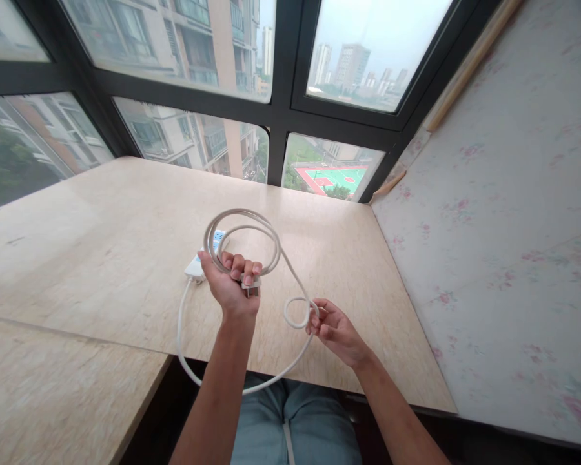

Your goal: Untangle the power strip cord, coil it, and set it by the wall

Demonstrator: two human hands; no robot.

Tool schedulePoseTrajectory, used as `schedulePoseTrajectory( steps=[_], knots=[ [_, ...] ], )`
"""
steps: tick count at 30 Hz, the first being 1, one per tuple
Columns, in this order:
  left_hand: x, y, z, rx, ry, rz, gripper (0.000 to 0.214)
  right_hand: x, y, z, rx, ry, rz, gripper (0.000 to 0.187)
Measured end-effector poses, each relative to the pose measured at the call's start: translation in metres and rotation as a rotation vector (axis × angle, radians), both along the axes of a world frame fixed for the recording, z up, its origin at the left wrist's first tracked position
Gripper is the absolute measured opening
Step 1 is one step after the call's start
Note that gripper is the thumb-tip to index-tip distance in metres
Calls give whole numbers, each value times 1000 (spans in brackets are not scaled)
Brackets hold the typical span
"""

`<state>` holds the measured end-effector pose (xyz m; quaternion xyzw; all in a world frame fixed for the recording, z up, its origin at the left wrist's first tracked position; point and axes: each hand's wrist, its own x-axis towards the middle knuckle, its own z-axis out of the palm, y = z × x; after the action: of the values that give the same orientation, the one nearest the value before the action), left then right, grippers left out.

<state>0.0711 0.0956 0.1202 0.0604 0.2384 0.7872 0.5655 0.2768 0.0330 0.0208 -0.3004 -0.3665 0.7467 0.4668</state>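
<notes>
My left hand (231, 282) is raised palm-up, fingers closed round a coil of white power cable (252, 227) with the plug end at its fingertips. The white power strip (204, 259) lies on the stone sill just behind that hand, partly hidden by it. My right hand (336, 329) pinches the same cable lower right, where it forms a small loop (297, 312). From the strip the cable hangs down past the sill's front edge and curves back up to my right hand.
The beige marble sill (101, 245) runs wide to the left, with a lower section at front left (53, 387). Dark-framed windows (281, 116) close the back. A floral-papered wall (503, 245) stands at the right. My knees in jeans (295, 426) are below.
</notes>
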Motion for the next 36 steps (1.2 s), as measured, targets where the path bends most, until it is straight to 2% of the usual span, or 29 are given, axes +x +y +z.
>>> schedulePoseTrajectory(
  steps=[3,6,13,17,20,23,27,30,32,36],
  knots=[
    [-17,9,-1,-5,-28,67,55,22,4,-4,-90,-70,-227,29],
    [-31,18,-3,-17,-33,131,56,52,14,-6,-148,-115,-427,22],
    [-36,32,-18,-42,6,153,56,104,53,-1,-101,-244,-708,33],
    [-35,33,-29,-64,-23,157,55,126,84,9,-47,-474,-814,42],
    [-33,33,-36,-73,-24,150,54,144,104,17,9,-646,-796,49],
    [-30,34,-41,-83,-20,134,54,161,118,24,198,-844,-812,54],
    [-28,35,-46,-85,-7,131,54,183,132,32,487,-1247,-765,33],
    [-27,36,-47,-87,4,115,55,200,143,37,644,-1589,-656,25],
    [-26,36,-48,-91,6,100,55,209,151,39,696,-1752,-556,23],
    [-20,36,-50,-102,-6,82,55,218,169,38,659,-1805,-226,23]
  ],
)
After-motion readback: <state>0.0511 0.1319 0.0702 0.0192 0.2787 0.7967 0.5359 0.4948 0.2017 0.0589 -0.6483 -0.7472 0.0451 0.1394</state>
